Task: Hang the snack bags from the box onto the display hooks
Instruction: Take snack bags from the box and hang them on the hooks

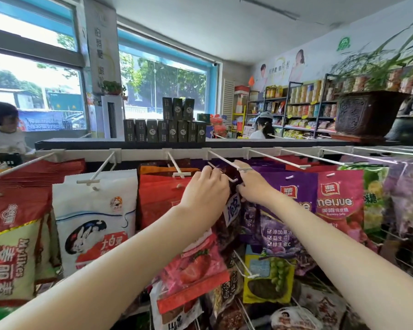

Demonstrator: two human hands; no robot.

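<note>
Both my hands reach up to one white display hook (pixel 221 160) in the middle of the rack. My left hand (pixel 204 189) and my right hand (pixel 253 186) pinch the top of a dark snack bag (pixel 231 210) with a white and blue label, holding it at the hook's tip. Most of that bag is hidden behind my hands. Neighbouring hooks carry a white rabbit-print bag (pixel 93 217), red bags (pixel 160 194), purple bags (pixel 284 210) and a pink jelly bag (pixel 339 201). The box is not in view.
A lower row of hooks holds a strawberry bag (pixel 196 265) and a green grape bag (pixel 270 275). Dark green cartons (pixel 165 129) stand on the shelf top behind the rail. A person (pixel 3 129) sits at far left, another (pixel 262 126) stands by the far shelves.
</note>
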